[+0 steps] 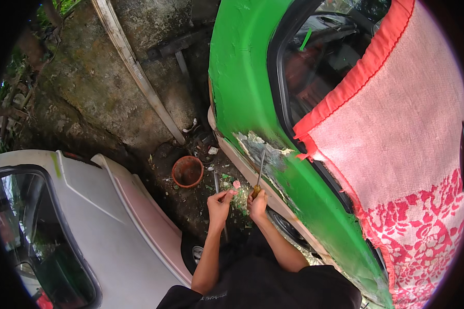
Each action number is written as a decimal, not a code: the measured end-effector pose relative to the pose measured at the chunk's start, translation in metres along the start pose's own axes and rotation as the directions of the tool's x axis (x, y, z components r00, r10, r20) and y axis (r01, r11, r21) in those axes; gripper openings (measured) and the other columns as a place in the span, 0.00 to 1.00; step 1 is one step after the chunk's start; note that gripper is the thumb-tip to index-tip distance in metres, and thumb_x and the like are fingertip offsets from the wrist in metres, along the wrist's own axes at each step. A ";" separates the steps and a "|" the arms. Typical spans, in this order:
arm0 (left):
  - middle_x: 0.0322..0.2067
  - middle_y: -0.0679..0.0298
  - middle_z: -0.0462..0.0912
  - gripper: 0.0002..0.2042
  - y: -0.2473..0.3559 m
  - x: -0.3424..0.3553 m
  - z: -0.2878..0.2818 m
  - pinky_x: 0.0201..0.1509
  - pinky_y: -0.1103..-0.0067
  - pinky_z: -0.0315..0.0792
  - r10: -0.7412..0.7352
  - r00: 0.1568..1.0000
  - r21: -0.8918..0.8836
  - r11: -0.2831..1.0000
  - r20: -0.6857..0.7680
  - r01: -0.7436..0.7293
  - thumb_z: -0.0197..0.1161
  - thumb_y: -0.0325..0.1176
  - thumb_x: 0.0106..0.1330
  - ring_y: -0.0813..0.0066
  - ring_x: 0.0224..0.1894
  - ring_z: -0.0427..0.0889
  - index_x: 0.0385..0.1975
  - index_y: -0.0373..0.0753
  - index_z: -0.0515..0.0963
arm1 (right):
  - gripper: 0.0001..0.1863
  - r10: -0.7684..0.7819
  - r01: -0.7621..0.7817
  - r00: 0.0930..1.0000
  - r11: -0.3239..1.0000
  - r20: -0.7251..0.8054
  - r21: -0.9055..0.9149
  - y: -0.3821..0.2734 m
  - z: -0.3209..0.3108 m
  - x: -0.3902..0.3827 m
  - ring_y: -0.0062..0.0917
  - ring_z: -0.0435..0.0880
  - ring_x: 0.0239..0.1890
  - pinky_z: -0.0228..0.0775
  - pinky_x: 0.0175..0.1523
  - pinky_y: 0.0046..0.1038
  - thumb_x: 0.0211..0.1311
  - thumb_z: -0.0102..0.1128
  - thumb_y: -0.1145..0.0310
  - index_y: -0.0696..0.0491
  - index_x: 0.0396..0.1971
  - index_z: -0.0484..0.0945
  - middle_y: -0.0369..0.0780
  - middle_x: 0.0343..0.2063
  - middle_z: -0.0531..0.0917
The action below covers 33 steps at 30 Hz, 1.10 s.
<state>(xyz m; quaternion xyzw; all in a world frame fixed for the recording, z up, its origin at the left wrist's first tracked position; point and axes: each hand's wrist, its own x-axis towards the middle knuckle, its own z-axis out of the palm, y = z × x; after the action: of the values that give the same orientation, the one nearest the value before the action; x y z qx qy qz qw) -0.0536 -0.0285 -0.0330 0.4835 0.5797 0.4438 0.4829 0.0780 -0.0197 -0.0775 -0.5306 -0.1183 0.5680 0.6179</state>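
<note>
My left hand (pixel 219 207) is closed in a pinch, with a small pinkish piece (pixel 236 184) at its fingertips; what the piece is I cannot make out. My right hand (pixel 257 204) grips the yellowish handle of a screwdriver (pixel 262 169). Its metal shaft points up and away, toward the damaged patch (pixel 265 154) on the green car (pixel 245 77). There the paint is gone, and grey surface and pale ragged edges show. Whether the tip touches the patch I cannot tell.
A pink and red towel (pixel 392 113) drapes over the green car's right side. On the left stands a whitish car (pixel 113 221). Between them lie a reddish-brown pot (pixel 187 171), a metal bar (pixel 216 181) and scattered chips. A long pale beam (pixel 134 67) leans behind.
</note>
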 end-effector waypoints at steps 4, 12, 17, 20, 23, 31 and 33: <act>0.14 0.79 0.61 0.12 0.005 0.005 0.003 0.18 0.83 0.48 0.026 0.999 -0.039 0.999 -0.026 -0.027 0.63 0.38 0.68 0.91 0.15 0.55 0.34 0.36 0.87 | 0.27 0.029 -0.036 0.992 0.998 0.127 0.052 -0.006 0.005 0.008 0.18 0.53 0.07 0.43 0.13 0.23 0.72 0.26 0.52 0.51 0.14 0.61 0.32 0.07 0.60; 0.17 0.78 0.62 0.10 0.019 -0.002 0.001 0.25 0.80 0.48 -0.052 0.997 -0.065 0.997 -0.053 0.048 0.65 0.33 0.66 0.88 0.23 0.55 0.32 0.31 0.85 | 0.28 -0.170 0.170 0.984 0.985 0.058 0.005 -0.045 0.013 0.006 0.18 0.54 0.08 0.44 0.14 0.23 0.72 0.26 0.50 0.50 0.15 0.61 0.32 0.07 0.60; 0.14 0.79 0.60 0.13 0.013 0.010 0.007 0.18 0.83 0.48 0.049 0.999 -0.032 0.998 -0.005 -0.049 0.64 0.40 0.68 0.90 0.16 0.55 0.34 0.36 0.87 | 0.26 -0.003 0.004 1.000 0.999 0.025 -0.035 -0.010 -0.009 0.000 0.18 0.55 0.08 0.44 0.14 0.23 0.73 0.28 0.52 0.50 0.16 0.62 0.32 0.08 0.60; 0.14 0.79 0.60 0.13 0.011 0.005 0.006 0.18 0.83 0.47 0.046 0.999 -0.020 0.999 0.010 -0.046 0.64 0.40 0.68 0.90 0.15 0.54 0.34 0.36 0.87 | 0.26 0.060 -0.060 0.998 0.997 -0.007 -0.052 0.009 -0.023 0.000 0.17 0.55 0.08 0.43 0.14 0.23 0.72 0.28 0.53 0.50 0.16 0.62 0.32 0.08 0.61; 0.14 0.79 0.59 0.13 0.009 -0.001 0.006 0.17 0.83 0.46 0.002 1.000 -0.049 0.999 -0.004 -0.002 0.65 0.41 0.67 0.90 0.14 0.54 0.34 0.36 0.87 | 0.25 -0.013 0.012 0.998 1.000 0.062 0.015 -0.029 0.007 -0.003 0.17 0.54 0.08 0.43 0.14 0.23 0.72 0.28 0.54 0.50 0.15 0.62 0.32 0.09 0.61; 0.13 0.78 0.60 0.13 0.004 -0.003 0.008 0.17 0.83 0.47 0.008 1.000 -0.020 1.000 0.010 -0.008 0.64 0.41 0.67 0.91 0.14 0.55 0.34 0.36 0.87 | 0.27 0.045 -0.043 0.998 0.996 0.032 -0.078 -0.014 -0.008 -0.001 0.18 0.51 0.07 0.42 0.13 0.23 0.72 0.26 0.52 0.50 0.14 0.61 0.32 0.07 0.59; 0.13 0.78 0.60 0.13 0.010 0.000 0.008 0.17 0.83 0.46 0.008 1.000 -0.029 1.000 0.001 -0.008 0.64 0.40 0.68 0.91 0.14 0.55 0.33 0.36 0.87 | 0.27 0.057 -0.053 0.995 0.998 0.087 -0.046 -0.024 0.006 0.006 0.18 0.51 0.07 0.42 0.13 0.24 0.72 0.25 0.53 0.50 0.13 0.60 0.32 0.07 0.59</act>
<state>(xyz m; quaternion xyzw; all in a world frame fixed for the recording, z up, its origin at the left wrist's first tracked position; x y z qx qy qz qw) -0.0440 -0.0266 -0.0248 0.4790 0.5708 0.4541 0.4884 0.0890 -0.0064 -0.0588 -0.5215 -0.1431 0.6049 0.5844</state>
